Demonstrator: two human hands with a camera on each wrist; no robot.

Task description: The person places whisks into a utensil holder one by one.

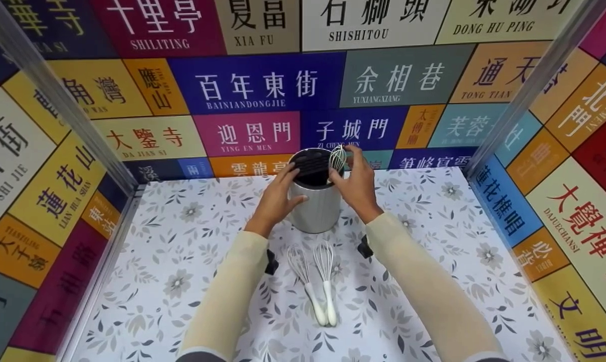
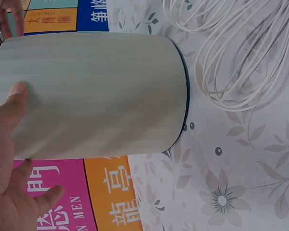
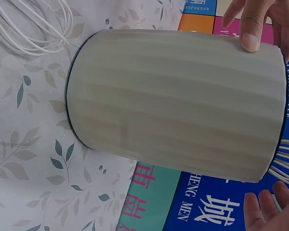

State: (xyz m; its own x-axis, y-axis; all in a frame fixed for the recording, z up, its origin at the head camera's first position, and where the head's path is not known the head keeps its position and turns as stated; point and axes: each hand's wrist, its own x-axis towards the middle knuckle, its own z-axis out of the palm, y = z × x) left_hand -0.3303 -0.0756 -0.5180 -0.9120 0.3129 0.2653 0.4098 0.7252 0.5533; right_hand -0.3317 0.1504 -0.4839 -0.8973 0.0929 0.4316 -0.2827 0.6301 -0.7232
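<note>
A light grey cylindrical utensil holder (image 1: 315,213) with a dark inside stands upright at the back of the table. My left hand (image 1: 277,200) holds its left side, thumb on the outer wall and fingers at the rim. At the right of the rim, my right hand (image 1: 359,185) pinches a whisk (image 1: 337,158), its wire loops upward and its handle hidden. The whisk's wires (image 3: 286,163) show beside the rim in the right wrist view. Two more whisks with white handles, a left one (image 1: 303,274) and a right one (image 1: 324,266), lie in front of the holder.
The table (image 1: 182,261) has a floral cover. Panels with printed characters (image 1: 253,85) stand behind it and along both sides. Clear corner posts (image 1: 524,95) rise at the back corners. The holder stands close to the back panel.
</note>
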